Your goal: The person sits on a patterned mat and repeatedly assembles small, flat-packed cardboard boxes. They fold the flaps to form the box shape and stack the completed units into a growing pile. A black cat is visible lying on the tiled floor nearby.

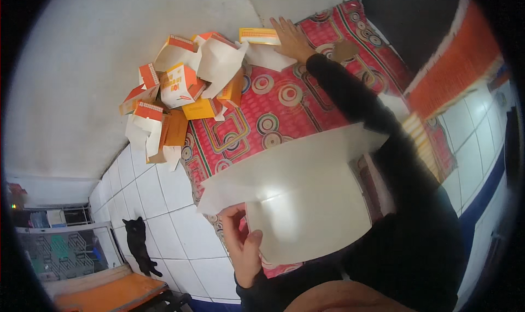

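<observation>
My left hand (243,247) grips the left edge of a large white unfolded carton blank (314,202), thumb on its face and fingers behind. The blank lies across my lap, plain white side up, with flaps spread along its far side. My right arm reaches far out over the mat. At its end my right hand (295,42) has its fingers stretched out, beside a yellow-and-white carton (260,36) at the pile's right end. Whether the fingertips touch this carton I cannot tell.
Several orange, yellow and white folded cartons (180,85) are heaped against the wall. A red patterned mat (290,96) covers white floor tiles (188,230). On the tiles at left lies a black cat (139,243). An orange-topped piece of furniture (109,290) stands lower left; a blurred orange stack (454,60) rises at right.
</observation>
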Demonstrator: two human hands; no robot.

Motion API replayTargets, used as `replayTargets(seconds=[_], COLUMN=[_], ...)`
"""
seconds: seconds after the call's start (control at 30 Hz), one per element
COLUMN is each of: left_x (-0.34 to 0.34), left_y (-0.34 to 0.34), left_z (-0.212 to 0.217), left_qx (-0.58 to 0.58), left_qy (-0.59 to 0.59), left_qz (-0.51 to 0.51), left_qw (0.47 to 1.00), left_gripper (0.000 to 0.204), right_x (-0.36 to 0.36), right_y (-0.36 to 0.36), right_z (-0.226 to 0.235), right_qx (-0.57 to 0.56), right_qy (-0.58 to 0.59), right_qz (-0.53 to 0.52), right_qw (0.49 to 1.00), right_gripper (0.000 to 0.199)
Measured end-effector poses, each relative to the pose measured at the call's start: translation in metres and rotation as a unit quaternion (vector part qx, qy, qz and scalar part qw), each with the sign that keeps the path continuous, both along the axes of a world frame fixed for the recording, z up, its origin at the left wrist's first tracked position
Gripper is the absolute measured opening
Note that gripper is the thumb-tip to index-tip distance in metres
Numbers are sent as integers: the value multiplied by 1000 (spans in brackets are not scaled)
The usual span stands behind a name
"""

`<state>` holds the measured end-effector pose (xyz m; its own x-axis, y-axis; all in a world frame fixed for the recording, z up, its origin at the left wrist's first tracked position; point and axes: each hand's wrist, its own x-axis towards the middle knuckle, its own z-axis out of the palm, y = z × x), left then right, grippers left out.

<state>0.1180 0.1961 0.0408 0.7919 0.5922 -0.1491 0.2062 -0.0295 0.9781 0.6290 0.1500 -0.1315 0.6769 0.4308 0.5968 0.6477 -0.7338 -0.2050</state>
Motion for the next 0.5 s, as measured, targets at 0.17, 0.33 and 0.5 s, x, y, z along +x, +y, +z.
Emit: replayTargets(seconds=[0.17, 0.33, 0.5], left_x=[4, -4, -6], left_y=[4, 3, -4], left_z=[-5, -10, -13], left_qx=[-30, -21, -24], left_qy=[-8, -27, -53], left_qz=[24, 40, 44], left_qw=[999, 999, 997], left_gripper=[60, 58, 57], right_x=[4, -109, -160], right_y=[-29, -110, -175], right_z=[-3, -8, 14], right_qx=[19, 75, -142], right_qy=[148, 247, 417], right_qz=[-23, 77, -93], right_qw=[988, 963, 893], right_gripper=[76, 66, 58])
